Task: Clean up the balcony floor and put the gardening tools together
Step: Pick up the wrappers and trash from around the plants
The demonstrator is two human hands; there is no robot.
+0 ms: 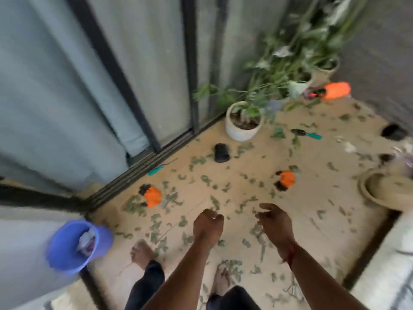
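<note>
- The left hand hangs over the near middle of the balcony floor with its fingers loosely curled in. Nothing shows inside them, though the picture is blurred.
- The right hand is beside it, apart from it, fingers relaxed and half spread, also empty.
- Cut leaves lie all over the floor, thickest under the hands and around the bare feet. They look light and limp, so I judge they are best gathered in handfuls or swept into a heap, not picked up singly.
- A blue bucket stands at the near left edge by the door track with some rubbish in it, a likely place for the leaves.
- Two orange-and-black gloves lie beyond the hands, one toward the left edge, one right of centre. They are soft and floppy and can be pinched anywhere.
- A thin teal-handled tool rests against the door track. It looks stiff and light, and its handle is the safe end.
- A teal-handled trowel lies further back, toward the right. It is rigid, so lift it by the handle.
- An orange spray bottle sits in the far corner. It may slosh, so grasp its body.
- A black pot lies tipped over just in front of the white planter at the far left edge.
- The tools are well apart, and none is gathered yet.
</note>
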